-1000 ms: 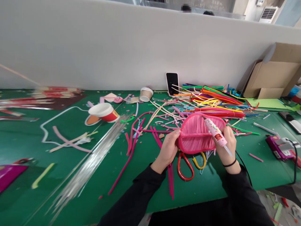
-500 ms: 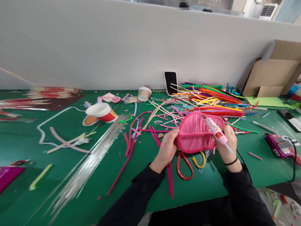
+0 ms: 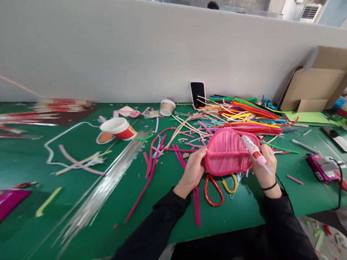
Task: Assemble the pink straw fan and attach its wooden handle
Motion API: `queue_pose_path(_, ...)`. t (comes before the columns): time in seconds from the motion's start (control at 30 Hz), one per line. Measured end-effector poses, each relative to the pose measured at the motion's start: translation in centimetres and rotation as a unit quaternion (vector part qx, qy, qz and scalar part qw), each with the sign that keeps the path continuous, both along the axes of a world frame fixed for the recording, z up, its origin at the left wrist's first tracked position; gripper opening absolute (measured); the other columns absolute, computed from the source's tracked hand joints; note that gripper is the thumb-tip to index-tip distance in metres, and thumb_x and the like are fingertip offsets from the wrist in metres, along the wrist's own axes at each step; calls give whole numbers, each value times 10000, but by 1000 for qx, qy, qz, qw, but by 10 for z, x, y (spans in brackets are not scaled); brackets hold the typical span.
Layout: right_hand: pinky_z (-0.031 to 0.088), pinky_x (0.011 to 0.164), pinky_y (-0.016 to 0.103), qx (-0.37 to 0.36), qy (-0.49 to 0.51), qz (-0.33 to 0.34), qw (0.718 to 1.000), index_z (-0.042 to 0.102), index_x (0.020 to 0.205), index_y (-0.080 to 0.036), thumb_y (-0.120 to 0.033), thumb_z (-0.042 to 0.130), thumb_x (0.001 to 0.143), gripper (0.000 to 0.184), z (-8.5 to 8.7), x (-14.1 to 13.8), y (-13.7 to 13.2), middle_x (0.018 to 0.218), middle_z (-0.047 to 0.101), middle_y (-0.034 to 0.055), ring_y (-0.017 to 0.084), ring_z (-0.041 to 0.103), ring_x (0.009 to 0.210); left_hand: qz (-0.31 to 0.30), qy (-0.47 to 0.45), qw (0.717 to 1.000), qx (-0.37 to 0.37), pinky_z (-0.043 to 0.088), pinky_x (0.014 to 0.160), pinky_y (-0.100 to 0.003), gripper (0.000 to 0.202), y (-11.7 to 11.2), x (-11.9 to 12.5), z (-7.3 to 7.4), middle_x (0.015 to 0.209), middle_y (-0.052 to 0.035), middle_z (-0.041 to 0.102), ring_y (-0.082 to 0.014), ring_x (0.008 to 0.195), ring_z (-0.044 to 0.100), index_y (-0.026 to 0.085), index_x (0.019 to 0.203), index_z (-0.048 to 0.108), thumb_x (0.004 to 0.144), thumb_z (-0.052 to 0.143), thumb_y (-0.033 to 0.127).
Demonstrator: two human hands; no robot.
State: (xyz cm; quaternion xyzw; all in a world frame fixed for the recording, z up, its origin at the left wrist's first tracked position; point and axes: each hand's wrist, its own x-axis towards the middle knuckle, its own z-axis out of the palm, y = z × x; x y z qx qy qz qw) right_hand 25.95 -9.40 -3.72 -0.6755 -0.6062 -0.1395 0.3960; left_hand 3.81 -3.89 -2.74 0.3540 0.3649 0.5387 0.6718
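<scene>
My left hand [image 3: 193, 169] pinches the left edge of a pink leaf-shaped piece [image 3: 226, 153] made of pipe cleaners, held just above the green table [image 3: 114, 202]. At the leaf's right side, my right hand [image 3: 262, 164] is closed around a pink glue gun [image 3: 253, 150] whose nozzle points up-left onto the leaf. Its clear glue stick juts out lower right. Scissors [image 3: 217, 186] with red and yellow handles lie under the leaf.
A heap of coloured pipe cleaners [image 3: 244, 115] lies behind the leaf, with a phone [image 3: 197, 94] leaning on the wall. Two paper cups [image 3: 119, 129] [image 3: 166, 107], silver wires [image 3: 108, 184], a purple glue gun [image 3: 324, 169] and a cardboard box [image 3: 314, 86] are around.
The glue gun's nozzle has slid a little to the right along the leaf's upper right part. Both hands keep their grip.
</scene>
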Motion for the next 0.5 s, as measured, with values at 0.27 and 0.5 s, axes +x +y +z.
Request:
queue_pose_path(0.27, 428, 624, 283, 23, 62, 7, 998, 468, 734, -235, -344, 602, 859, 213, -3, 7, -3, 714, 553, 4, 175, 527, 670, 24, -11, 999, -31, 491, 628, -231, 147, 1, 0, 0, 692, 8, 688, -157, 694, 620, 171, 696, 684, 676, 729, 310)
queue_pose_path(0.5, 484, 587, 307, 139, 317, -143, 927, 687, 756, -143, -541, 790, 632, 430, 14, 6, 1, 662, 659, 33, 180, 570, 587, 62, -67, 994, -60, 533, 723, -263, 216, 4, 2, -1, 746, -4, 723, -179, 785, 676, 165, 762, 708, 664, 797, 335)
